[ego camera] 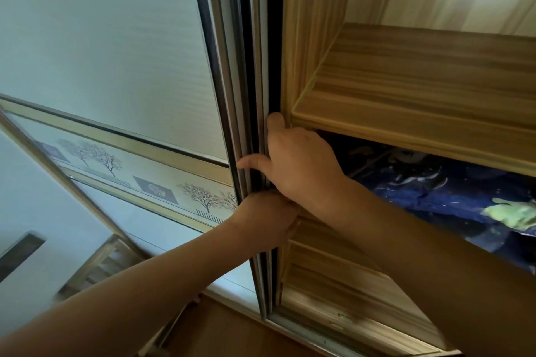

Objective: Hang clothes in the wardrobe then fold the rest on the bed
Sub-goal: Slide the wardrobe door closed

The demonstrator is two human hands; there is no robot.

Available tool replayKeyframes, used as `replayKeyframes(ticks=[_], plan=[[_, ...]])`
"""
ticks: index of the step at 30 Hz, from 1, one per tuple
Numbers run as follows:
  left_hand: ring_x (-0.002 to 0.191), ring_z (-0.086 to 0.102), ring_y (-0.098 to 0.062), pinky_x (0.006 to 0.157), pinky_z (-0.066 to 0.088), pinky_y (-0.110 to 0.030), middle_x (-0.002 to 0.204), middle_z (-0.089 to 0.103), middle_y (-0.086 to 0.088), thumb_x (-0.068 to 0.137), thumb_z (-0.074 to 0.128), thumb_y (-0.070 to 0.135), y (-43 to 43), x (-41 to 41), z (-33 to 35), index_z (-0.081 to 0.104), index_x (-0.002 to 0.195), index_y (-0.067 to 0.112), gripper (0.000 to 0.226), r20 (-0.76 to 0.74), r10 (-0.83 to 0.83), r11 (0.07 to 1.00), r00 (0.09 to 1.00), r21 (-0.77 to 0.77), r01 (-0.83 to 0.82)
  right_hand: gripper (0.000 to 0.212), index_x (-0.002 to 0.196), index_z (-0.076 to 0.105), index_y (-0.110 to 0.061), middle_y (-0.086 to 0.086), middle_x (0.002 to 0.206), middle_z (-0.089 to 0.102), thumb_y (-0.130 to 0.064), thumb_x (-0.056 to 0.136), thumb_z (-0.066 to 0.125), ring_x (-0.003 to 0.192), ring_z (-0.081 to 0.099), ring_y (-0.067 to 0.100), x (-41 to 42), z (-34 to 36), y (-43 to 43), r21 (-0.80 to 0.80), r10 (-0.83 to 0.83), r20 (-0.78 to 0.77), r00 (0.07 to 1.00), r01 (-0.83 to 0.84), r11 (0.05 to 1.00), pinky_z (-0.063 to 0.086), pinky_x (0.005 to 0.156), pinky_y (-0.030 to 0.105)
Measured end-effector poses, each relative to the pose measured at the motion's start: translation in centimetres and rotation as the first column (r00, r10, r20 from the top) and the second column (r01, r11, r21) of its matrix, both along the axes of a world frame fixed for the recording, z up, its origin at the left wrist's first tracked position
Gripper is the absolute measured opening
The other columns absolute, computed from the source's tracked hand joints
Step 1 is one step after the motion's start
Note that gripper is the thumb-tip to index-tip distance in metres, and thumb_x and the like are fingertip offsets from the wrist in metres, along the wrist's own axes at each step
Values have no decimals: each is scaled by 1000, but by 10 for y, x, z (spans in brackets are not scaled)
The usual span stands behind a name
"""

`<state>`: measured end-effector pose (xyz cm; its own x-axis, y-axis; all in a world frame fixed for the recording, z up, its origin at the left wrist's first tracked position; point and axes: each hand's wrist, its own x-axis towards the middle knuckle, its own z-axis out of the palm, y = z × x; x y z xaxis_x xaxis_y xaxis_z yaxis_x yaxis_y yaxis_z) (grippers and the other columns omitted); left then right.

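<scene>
Hands are set 1 above the other on the leading edge of the sliding door (116, 38) of the wardrobe (307, 38). The right hand (298, 162) is the upper of the 2. Its thumb (249, 161) is laid across the front of the metal door frame (229, 81), and its fingers are passed round the edge toward the inside, so the door is grasped between them. Only 1 fingertip is seen, pointing up beside the wooden side panel. The left hand (268, 220) is placed just below, touching the right wrist. Its fingers are curled round the same edge, and the door is gripped by it as well.

The door is faced with pale frosted panels, and these are crossed by a decorative band (130, 174) printed with bare trees and small grey squares. To the right of the door edge the wardrobe stands open, and a wood-grain shelf (420, 87) is seen. In the compartment directly under that shelf a dark blue garment (435, 197) with white markings is seen, with a pale green patch (513, 214) at its right end. Whether it is hung or merely laid there cannot be told. Further wooden panels (333, 284) are seen lower down, behind the 2 forearms.

At the bottom a metal track (307, 330) is run along the wardrobe base, and a brown wooden floor (232, 336) is seen in front of it.
</scene>
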<state>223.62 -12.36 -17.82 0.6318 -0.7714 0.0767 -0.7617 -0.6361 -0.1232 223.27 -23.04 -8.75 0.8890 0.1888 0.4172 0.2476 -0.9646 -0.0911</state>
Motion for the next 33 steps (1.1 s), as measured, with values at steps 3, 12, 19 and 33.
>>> replayKeyframes(ticks=[3, 12, 19, 33], plan=[[102, 63, -28, 71, 39, -32, 119, 66, -8, 104, 36, 36, -2, -2, 0, 58, 127, 14, 38, -27, 9, 1000, 1000, -27, -10, 65, 127, 44, -14, -7, 63, 49, -69, 92, 50, 52, 51, 13, -5, -4, -2, 53, 26, -31, 999, -24, 998, 31, 42, 25], [104, 63, -16, 85, 52, -33, 114, 66, 5, 100, 46, 48, -26, -17, 8, 56, 128, 30, 35, -355, -21, 999, 934, -44, 5, 57, 107, 58, -34, -16, 75, 58, -78, 82, 34, 68, 55, 2, -83, -31, -128, 211, -45, -246, 968, 98, 972, 45, 57, 28], [134, 48, -19, 102, 44, -34, 137, 59, 4, 98, 54, 45, -93, -38, 23, 56, 134, 32, 38, -423, -144, 990, 895, -60, 131, 29, 85, 55, -37, -12, 75, 54, -65, 89, 50, 89, 63, 18, -189, -58, -238, 66, -362, -471, 804, 442, 895, 44, 74, 30], [107, 63, -20, 90, 53, -39, 120, 64, 5, 97, 49, 50, -323, -232, 11, 56, 129, 30, 38, -418, -696, 663, 584, -61, 746, 51, 130, 51, -40, -9, 120, 65, -72, 91, 46, 108, 64, 17, -477, -86, -299, -39, -746, -628, 221, 949, 314, 53, 88, 38]])
